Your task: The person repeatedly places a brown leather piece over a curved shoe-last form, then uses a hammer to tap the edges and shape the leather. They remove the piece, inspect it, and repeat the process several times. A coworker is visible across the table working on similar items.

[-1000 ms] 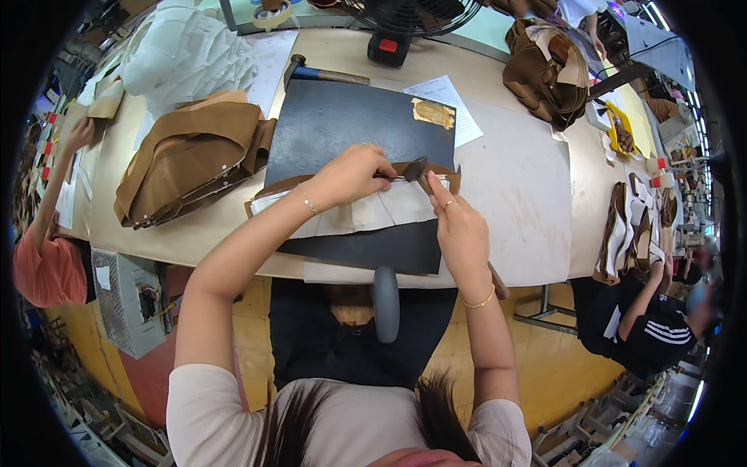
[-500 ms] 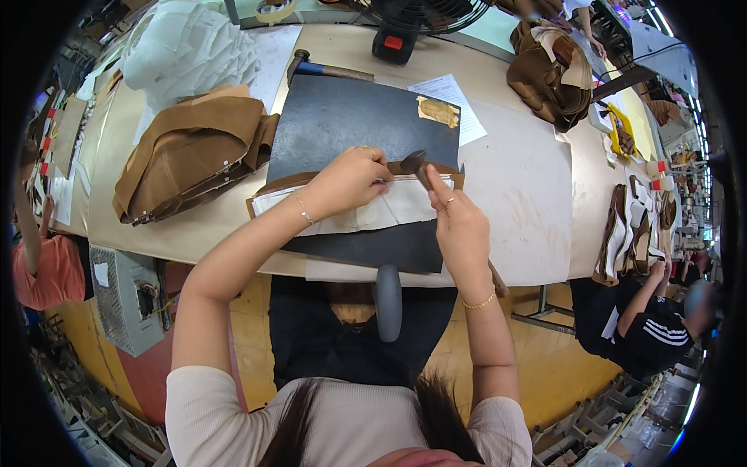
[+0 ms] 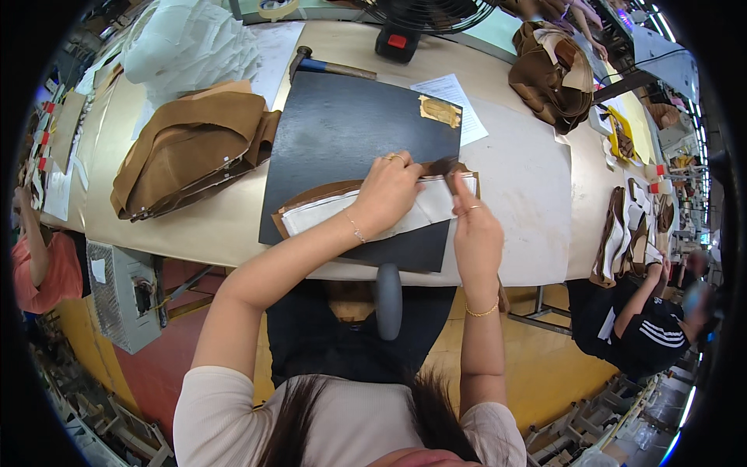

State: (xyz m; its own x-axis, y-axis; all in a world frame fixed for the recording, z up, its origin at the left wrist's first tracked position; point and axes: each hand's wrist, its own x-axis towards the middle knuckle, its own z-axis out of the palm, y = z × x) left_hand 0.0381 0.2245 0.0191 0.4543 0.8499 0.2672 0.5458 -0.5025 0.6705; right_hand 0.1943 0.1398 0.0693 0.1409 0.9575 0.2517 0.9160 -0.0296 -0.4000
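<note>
A curved brown piece with a white lining (image 3: pixel 430 208) lies on a black board (image 3: pixel 342 117), its brown edge along the far side. My left hand (image 3: pixel 391 191) presses on this piece, fingers closed at its far edge; the fingertips are partly hidden. My right hand (image 3: pixel 478 240) is closed round a hammer (image 3: pixel 443 165). The hammer's head, blurred by motion, is over the far edge just right of my left fingers, and its brown handle end shows beyond my right wrist. Whether the head touches the edge, I cannot tell.
A second hammer (image 3: pixel 334 68) with a blue handle lies at the board's far edge. Stacked brown pieces (image 3: pixel 187 148) and white sheets (image 3: pixel 191 50) are at left. A printed paper (image 3: pixel 459 97), a fan (image 3: pixel 397 43) and more brown pieces (image 3: pixel 548 78) lie beyond. Co-workers sit at both sides.
The lined piece has shifted right and turned, its left end now farther right. Both hands moved right with it, and the hammer stays by its far edge.
</note>
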